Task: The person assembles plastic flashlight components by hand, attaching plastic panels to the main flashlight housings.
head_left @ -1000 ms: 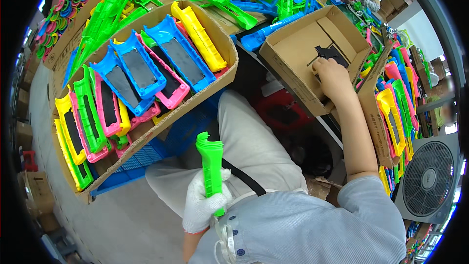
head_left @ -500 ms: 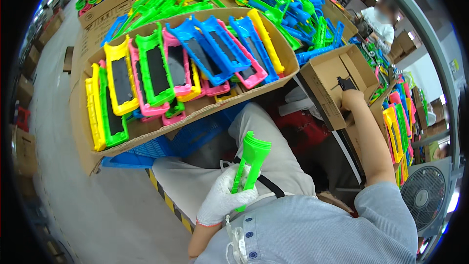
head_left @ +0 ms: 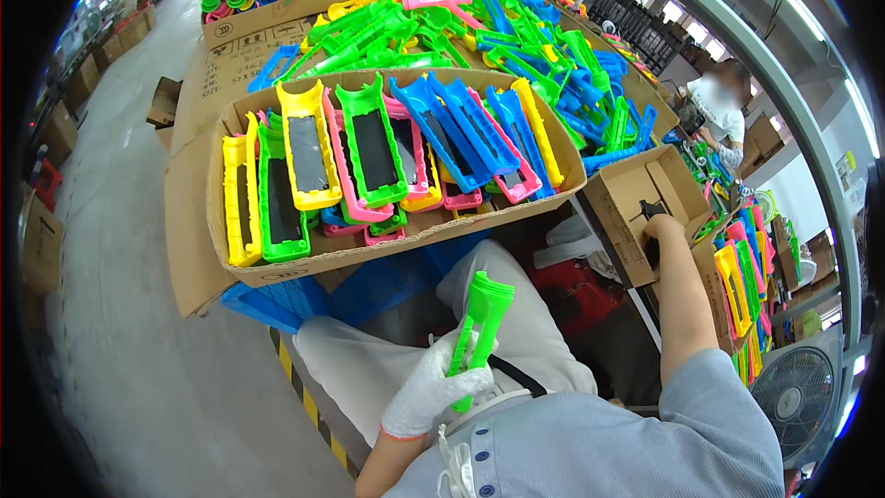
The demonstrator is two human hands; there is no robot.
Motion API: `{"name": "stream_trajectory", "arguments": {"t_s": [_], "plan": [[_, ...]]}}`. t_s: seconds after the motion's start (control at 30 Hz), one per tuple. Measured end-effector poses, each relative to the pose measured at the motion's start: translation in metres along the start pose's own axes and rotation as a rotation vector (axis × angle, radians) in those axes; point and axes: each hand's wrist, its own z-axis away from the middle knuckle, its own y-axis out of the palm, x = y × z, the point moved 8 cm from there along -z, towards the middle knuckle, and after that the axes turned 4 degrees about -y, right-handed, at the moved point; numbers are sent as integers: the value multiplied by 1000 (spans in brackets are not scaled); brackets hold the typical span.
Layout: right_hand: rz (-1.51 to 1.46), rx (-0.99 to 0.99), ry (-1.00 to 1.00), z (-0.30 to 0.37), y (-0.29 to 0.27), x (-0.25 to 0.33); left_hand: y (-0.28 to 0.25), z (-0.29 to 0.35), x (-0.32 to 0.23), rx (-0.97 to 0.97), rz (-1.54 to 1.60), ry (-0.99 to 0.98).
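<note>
Over my lap, gloved left hand (head_left: 426,397) clasps 1 green plastic housing (head_left: 477,323); right hand (head_left: 660,232), grip hidden, reaches into small carton (head_left: 619,207); filled tray (head_left: 277,272) waits ahead.

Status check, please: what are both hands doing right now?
Left hand, gloved, grips green plastic piece. Right hand reaches into small cardboard box. Nothing in the way.

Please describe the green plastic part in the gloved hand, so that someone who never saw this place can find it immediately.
Start at the big cardboard tray of coloured plastic shells. Below it, over the person's lap, the white-gloved left hand grips one green plastic part. Unlike the shells in the tray, it is held alone and tilted upright.
</note>
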Motion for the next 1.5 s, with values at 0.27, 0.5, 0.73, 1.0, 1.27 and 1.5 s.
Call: {"name": "stream_trajectory", "arguments": {"t_s": [0.27,0.5,0.73,1.0,1.27,1.5], "plan": [[0,-137,71,-6,-2,-2,-5,6,-2,7,19,64],[-54,-175,107,2,-7,-15,-8,11,-1,-29,35,79],[-130,-280,50,62,-52,-5,-1,4,2,-55,-15,18],[-387,-684,-178,97,-84,10,14,-4,2,-44,-1,-68],[-1500,458,-1325,294,-97,146,1,6,-7,-283,-66,-104],[-1660,970,-1661,345,-50,208,-11,32,-18,-647,-96,21]]}}
